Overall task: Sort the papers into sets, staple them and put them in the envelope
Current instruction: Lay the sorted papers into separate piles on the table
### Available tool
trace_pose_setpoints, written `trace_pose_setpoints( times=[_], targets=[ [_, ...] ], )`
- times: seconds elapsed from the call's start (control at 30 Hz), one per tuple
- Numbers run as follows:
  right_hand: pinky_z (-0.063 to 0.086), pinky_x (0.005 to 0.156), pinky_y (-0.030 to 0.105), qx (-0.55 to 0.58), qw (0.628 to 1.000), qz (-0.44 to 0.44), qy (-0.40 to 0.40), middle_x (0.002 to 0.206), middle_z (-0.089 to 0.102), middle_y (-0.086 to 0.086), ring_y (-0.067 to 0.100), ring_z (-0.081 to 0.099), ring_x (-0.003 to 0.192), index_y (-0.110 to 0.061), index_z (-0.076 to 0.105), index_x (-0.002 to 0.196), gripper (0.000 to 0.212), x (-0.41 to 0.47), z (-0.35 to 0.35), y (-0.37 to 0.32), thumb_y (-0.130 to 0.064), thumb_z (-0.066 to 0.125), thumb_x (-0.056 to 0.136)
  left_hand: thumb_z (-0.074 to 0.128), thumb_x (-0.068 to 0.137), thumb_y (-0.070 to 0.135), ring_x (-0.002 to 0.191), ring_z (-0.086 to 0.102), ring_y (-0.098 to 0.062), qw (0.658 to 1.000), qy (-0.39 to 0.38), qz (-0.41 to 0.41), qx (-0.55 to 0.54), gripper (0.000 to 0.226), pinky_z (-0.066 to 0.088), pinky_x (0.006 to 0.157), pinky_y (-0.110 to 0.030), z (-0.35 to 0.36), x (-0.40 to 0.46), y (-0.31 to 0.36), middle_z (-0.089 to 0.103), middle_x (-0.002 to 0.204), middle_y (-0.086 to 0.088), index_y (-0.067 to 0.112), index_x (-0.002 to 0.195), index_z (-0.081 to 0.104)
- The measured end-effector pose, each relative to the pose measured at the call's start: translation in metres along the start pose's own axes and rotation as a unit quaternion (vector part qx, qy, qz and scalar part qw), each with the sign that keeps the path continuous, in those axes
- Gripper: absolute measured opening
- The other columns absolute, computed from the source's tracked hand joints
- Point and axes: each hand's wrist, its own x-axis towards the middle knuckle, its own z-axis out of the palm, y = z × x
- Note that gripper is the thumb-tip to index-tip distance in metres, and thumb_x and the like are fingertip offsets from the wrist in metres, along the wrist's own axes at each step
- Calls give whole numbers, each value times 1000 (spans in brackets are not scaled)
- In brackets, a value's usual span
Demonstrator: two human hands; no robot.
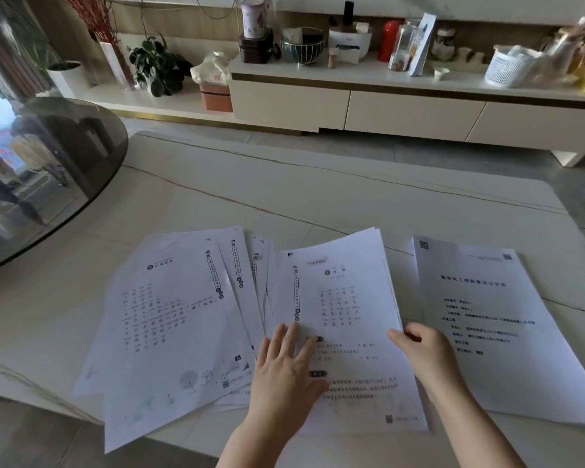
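both hands (286, 363) on middle stack (348, 319)

Two bare forearms, left grip (286, 366) and right grip (426, 352) ungloved, no rings, no sleeves visible

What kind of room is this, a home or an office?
Most likely a home living room: a long low cabinet crowded with jars and baskets, a potted plant, and papers spread on a low marble-look table.
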Motion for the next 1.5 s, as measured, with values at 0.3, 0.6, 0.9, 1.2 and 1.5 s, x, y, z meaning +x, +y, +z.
trace_pose_setpoints(
  times=[0.3, 0.6, 0.9, 1.2, 1.5],
  targets=[
    [53, 82, 43, 237, 970, 3, -63, 93, 73, 17, 29, 69, 84, 0, 66, 92, 21, -8, -25, -22, -15, 74, 79, 61, 91, 30, 139, 30, -18, 912, 179, -117, -351, 69, 26, 112, -30, -19, 9, -7, 29, 151, -1, 24, 149, 25],
    [49, 89, 39, 270, 953, -19, -137, 100, 74, 7, 23, 69, 96, -9, 63, 108, 55, -14, -17, -20, -25, 87, 62, 71, 83, 16, 60, 63, -17, 777, 168, -267, -544, 11, 51, 49, -25, -35, 6, -25, 69, 71, -6, 7, 79, 65],
    [41, 67, 33, 73, 997, -14, -37, 78, 69, 16, 42, 63, 80, -7, 66, 81, 13, 2, 4, 20, -11, 59, 92, 56, 89, 21, 58, 49, -23, 857, 192, -346, -331, 31, 33, 52, -29, -32, -1, -61, 52, 58, -4, 8, 62, 48],
    [37, 69, 33, 163, 986, 30, 23, 84, 64, 30, 21, 50, 68, -6, 65, 74, 18, 5, 3, 22, -15, 65, 89, 62, 88, 22, 64, 57, -30, 831, 245, -355, -352, 30, 41, 57, -32, -37, -13, -99, 61, 63, -11, 6, 64, 59],
    [36, 74, 33, 187, 982, 31, -2, 72, 56, 17, 20, 49, 73, -4, 61, 75, 20, -1, 8, 17, -17, 66, 89, 65, 87, 23, 53, 49, -25, 813, 237, -310, -431, 34, 36, 53, -31, -35, -6, -87, 56, 56, -9, 3, 62, 54]
  ],
)
